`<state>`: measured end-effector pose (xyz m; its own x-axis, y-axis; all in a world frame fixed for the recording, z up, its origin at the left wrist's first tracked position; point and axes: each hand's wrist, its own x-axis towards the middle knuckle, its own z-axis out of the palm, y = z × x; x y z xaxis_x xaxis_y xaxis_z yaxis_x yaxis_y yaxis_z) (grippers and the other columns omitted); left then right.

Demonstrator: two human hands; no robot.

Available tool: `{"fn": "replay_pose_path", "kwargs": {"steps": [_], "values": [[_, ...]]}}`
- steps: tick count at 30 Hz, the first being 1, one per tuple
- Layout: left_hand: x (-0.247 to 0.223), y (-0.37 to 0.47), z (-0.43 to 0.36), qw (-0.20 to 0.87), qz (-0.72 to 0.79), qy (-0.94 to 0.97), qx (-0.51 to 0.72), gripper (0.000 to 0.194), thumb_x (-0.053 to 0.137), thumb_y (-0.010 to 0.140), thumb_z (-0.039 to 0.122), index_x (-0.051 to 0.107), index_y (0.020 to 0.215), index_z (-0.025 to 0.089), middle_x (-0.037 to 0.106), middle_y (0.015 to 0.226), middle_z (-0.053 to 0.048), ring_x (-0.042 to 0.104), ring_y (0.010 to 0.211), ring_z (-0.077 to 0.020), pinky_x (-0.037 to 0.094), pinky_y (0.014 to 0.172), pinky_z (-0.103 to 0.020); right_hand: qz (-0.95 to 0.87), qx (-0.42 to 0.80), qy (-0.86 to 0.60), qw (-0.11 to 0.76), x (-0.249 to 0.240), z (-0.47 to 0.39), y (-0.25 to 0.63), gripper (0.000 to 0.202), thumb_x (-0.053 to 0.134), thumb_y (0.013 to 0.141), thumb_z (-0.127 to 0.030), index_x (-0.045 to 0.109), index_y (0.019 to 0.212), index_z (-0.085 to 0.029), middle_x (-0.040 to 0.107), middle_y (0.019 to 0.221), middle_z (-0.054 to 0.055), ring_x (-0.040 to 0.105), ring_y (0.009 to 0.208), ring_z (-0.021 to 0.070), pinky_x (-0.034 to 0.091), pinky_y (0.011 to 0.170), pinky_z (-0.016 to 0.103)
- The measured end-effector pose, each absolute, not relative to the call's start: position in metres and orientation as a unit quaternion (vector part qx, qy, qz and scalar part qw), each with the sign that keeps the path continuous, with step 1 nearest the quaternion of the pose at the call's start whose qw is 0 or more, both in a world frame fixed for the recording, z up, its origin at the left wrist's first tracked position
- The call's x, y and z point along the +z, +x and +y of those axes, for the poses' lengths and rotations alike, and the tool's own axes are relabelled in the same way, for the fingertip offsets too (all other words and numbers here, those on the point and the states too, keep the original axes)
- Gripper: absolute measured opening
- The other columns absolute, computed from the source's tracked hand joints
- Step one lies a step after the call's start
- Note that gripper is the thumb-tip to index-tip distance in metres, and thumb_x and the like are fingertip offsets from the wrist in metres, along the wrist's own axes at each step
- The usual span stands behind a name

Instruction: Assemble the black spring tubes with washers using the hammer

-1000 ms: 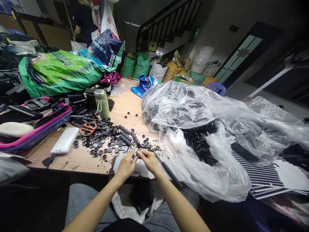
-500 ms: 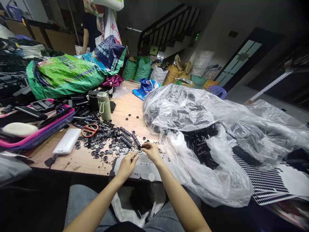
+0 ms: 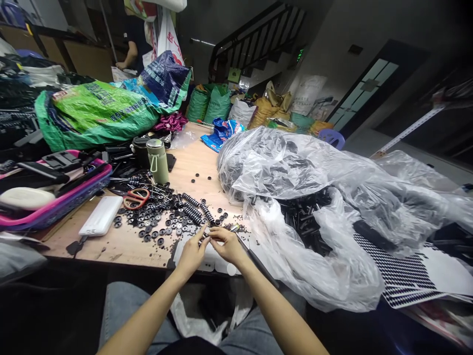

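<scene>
My left hand (image 3: 191, 255) and my right hand (image 3: 227, 245) meet at the table's front edge, fingers pinched close together. A tiny piece, too small to name, shows between the fingertips. Beneath them lies a pale grey sheet (image 3: 218, 256). Just beyond the fingers are stacks of black discs (image 3: 192, 214) threaded in rows, with many loose black discs (image 3: 179, 230) with light centres to the left. Tiny dark bits (image 3: 242, 228) are strewn at the right. A dark rod-like tool (image 3: 257, 261) with a shiny, yellowish tip slants past my right wrist.
At left are orange-handled scissors (image 3: 136, 198), a white power bank (image 3: 101, 215), a green flask (image 3: 157, 161) and a pink-rimmed basket (image 3: 59, 197). A big clear plastic bag (image 3: 277, 158) of black parts fills the right. Behind stand filled sacks (image 3: 218, 106); a person (image 3: 133, 47) is at the back left.
Both hands have drawn closer together, the right one moving down and to the left. The dark rod-like tool now shows beside my right wrist; it was not visible before.
</scene>
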<state>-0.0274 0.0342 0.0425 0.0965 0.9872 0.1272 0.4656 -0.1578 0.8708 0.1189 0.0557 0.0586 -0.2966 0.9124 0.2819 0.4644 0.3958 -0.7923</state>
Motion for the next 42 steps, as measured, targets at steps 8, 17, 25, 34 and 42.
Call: {"fn": "replay_pose_path", "kwargs": {"steps": [8,17,25,34,42], "values": [[0.059,-0.029,0.034,0.316,0.588,0.648,0.366,0.029,0.039,0.080,0.040,0.059,0.082,0.020,0.064,0.076,-0.001,0.059,0.069,-0.0149,0.046,0.067,-0.027,-0.719,0.194,-0.606,0.280,0.048,0.133,0.151,0.018,0.055,0.064,-0.005,0.063,0.076,-0.016,0.064,0.086,0.009,0.057,0.089,0.0215,0.041,0.083,0.036],[0.051,-0.031,0.040,0.325,0.556,0.664,0.381,0.036,0.038,0.081,0.036,0.056,0.108,0.020,0.061,0.104,-0.005,0.055,0.098,-0.0160,0.041,0.086,-0.028,-0.759,0.275,-0.457,0.374,0.051,0.081,0.119,0.013,0.056,0.068,-0.013,0.059,0.079,-0.019,0.056,0.083,0.001,0.056,0.073,0.0109,0.048,0.068,0.023],[0.046,-0.030,0.038,0.339,0.544,0.670,0.375,0.037,0.038,0.082,0.037,0.055,0.110,0.020,0.059,0.108,-0.006,0.053,0.101,-0.0162,0.040,0.089,-0.030,-0.756,0.269,-0.424,0.421,0.059,0.071,0.115,0.010,0.054,0.069,-0.012,0.058,0.077,-0.018,0.055,0.084,0.003,0.055,0.076,0.0129,0.048,0.069,0.025],[0.048,-0.031,0.036,0.384,0.542,0.641,0.384,0.034,0.038,0.081,0.035,0.054,0.107,0.021,0.059,0.108,-0.003,0.053,0.101,-0.0157,0.040,0.089,-0.029,-0.775,0.257,-0.470,0.335,0.054,0.079,0.128,0.020,0.050,0.076,-0.021,0.054,0.096,-0.020,0.059,0.096,0.004,0.055,0.088,0.0136,0.044,0.080,0.027],[0.053,-0.035,0.037,0.350,0.584,0.614,0.400,0.030,0.040,0.079,0.042,0.059,0.085,0.019,0.064,0.082,-0.002,0.059,0.076,-0.0162,0.046,0.071,-0.028,-0.721,0.226,-0.580,0.305,0.038,0.154,0.134,0.013,0.055,0.065,-0.009,0.060,0.074,-0.016,0.062,0.083,0.007,0.057,0.085,0.0189,0.041,0.080,0.033]]}}
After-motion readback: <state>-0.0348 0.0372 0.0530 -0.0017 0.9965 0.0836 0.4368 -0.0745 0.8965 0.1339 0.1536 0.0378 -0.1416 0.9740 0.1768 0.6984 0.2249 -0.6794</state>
